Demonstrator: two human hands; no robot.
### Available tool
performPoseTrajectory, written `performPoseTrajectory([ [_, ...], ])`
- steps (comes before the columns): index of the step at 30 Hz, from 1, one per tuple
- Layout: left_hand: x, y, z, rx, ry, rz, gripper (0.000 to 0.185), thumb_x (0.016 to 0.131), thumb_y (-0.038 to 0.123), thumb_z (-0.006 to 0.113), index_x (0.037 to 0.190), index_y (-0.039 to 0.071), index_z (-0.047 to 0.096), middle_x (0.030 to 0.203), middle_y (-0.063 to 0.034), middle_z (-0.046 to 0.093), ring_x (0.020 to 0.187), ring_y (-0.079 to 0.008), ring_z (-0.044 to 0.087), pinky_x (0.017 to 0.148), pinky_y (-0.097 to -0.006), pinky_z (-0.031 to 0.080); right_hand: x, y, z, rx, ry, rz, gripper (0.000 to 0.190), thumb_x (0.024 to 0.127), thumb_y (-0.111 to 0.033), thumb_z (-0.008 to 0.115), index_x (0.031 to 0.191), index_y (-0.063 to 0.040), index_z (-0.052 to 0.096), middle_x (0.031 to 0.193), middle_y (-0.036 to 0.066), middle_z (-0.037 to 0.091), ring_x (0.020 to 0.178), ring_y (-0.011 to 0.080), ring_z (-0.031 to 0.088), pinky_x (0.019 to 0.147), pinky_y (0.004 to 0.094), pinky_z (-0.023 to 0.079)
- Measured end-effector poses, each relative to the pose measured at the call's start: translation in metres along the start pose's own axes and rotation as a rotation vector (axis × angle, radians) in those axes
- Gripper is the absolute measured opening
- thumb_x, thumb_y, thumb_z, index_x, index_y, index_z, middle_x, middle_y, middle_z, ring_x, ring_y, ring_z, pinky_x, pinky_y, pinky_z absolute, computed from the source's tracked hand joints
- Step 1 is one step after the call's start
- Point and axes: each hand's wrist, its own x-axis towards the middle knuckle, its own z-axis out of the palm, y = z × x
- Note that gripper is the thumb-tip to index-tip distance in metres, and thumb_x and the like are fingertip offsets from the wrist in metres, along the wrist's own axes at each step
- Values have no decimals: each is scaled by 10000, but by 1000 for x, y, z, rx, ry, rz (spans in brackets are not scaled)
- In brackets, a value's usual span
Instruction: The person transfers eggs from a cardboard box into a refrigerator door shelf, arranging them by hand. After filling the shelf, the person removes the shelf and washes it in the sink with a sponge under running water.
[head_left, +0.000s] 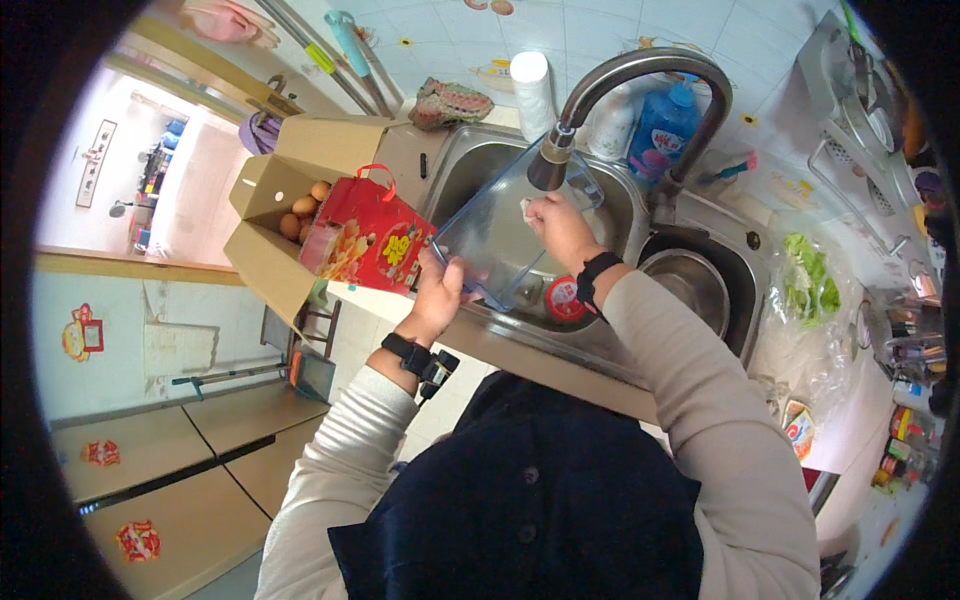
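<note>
A clear plastic bin (491, 217) is tilted over the left basin of a stainless steel sink (461, 154). My left hand (439, 289) grips its near left edge. Over the bin, just below the faucet spout (547, 169), my right hand (559, 229) pinches a small whitish piece (526, 210), perhaps cloth or sponge. A round red lid (564, 298) lies in the basin near my right wrist. Whether water runs from the spout I cannot tell.
Left of the sink, an open cardboard box (262, 187) holds several brown eggs (304, 206) beside a red printed carton (367, 240). A metal pot (686, 289) sits in the right basin. Leafy greens in a plastic bag (810, 285) lie right; a blue soap bottle (664, 127) stands behind.
</note>
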Motion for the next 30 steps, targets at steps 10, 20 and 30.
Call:
performPoseTrajectory([
  [10, 2, -2, 2, 34, -37, -5, 356, 1066, 314, 455, 1232, 57, 272, 1128, -125, 563, 960, -239, 706, 648, -328, 615, 13, -23, 4, 1, -74, 27, 111, 897, -119, 632, 869, -33, 696, 937, 217, 682, 859, 413, 669, 776, 474, 539],
  [20, -3, -1, 3, 83, -23, 98, 303, 1058, 222, 443, 1215, 24, 275, 1106, -150, 560, 933, -235, 698, 647, -337, 600, -12, -49, 31, 159, -137, -265, 53, 831, -73, 636, 833, -56, 686, 865, 180, 615, 830, 397, 629, 730, 467, 517],
  [30, -5, -2, -6, 100, -49, 153, 311, 1065, 230, 436, 1195, -8, 284, 1070, -167, 611, 895, -219, 695, 657, -324, 590, 1, -38, 14, -44, 62, -234, 230, 862, 19, 571, 1064, -18, 675, 1049, 207, 665, 1002, 387, 634, 896, 442, 513],
])
